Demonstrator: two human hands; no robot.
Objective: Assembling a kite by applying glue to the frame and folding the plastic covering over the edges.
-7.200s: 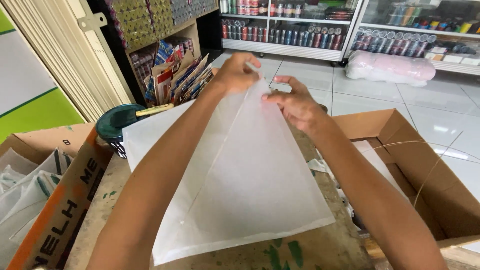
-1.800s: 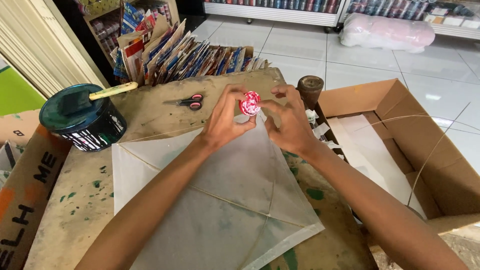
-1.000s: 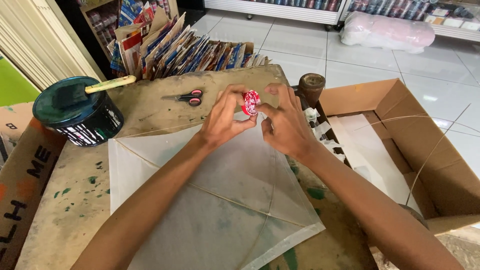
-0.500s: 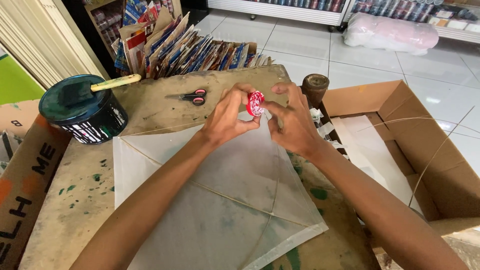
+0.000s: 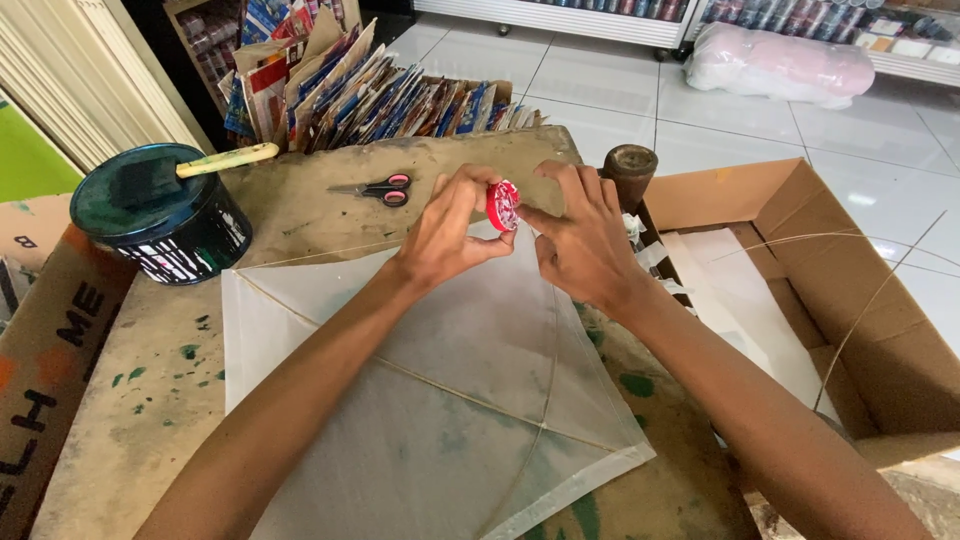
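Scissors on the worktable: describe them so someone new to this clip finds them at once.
Start at the worn brown worktable, behind the white paper kite. The scissors lie flat there, right of the dark paint can and just left of the left hand. Their pink-and-black handles mark them out.

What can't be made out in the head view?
- Small red-and-white round thing: partly covered by the fingers of the left hand and by the right hand; its kind is unclear.
- White paper kite: bottom cut by the frame edge, top corner under the hands.
- Dark tin: contents hidden by its lid.
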